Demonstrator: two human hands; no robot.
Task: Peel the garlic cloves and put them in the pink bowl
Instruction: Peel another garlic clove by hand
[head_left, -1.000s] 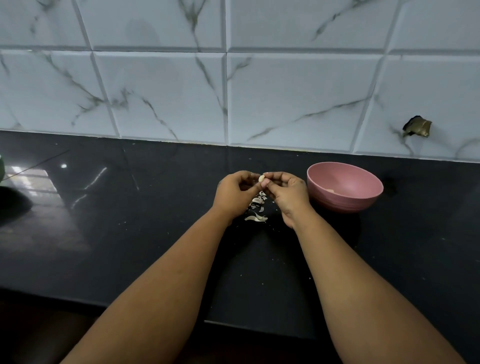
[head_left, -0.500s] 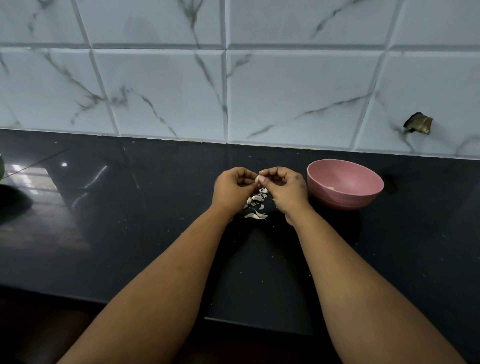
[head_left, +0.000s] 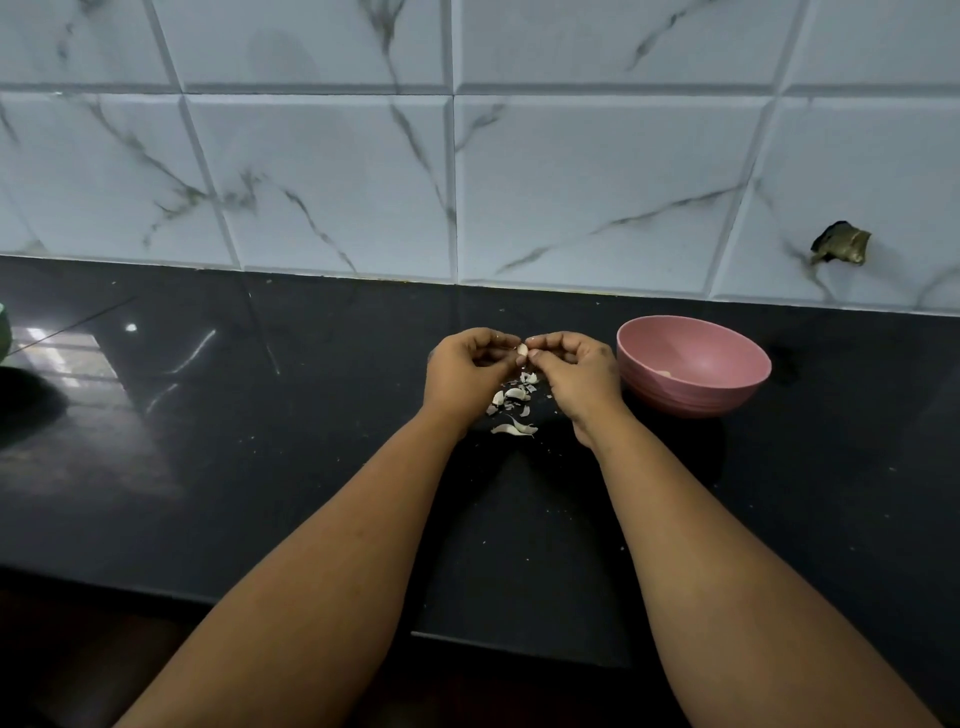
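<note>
A small pale garlic clove (head_left: 522, 350) is pinched between the fingertips of my left hand (head_left: 465, 371) and my right hand (head_left: 576, 371), above the black counter. Both hands have curled fingers meeting at the clove. Under them lies a scatter of white garlic skins (head_left: 511, 402), some of which may be cloves. The pink bowl (head_left: 693, 364) stands just right of my right hand, with a small pale piece (head_left: 664, 373) at its bottom.
The glossy black counter (head_left: 260, 441) runs to a marble-tiled wall (head_left: 467, 182) behind. Its front edge (head_left: 311, 608) is near my elbows. A green object (head_left: 4, 338) shows at the far left edge. A brass fitting (head_left: 841, 244) sticks out of the wall at right.
Both hands stay together at the clove with small finger movements. The view has shifted slightly, so hands and bowl sit a little higher in the frame.
</note>
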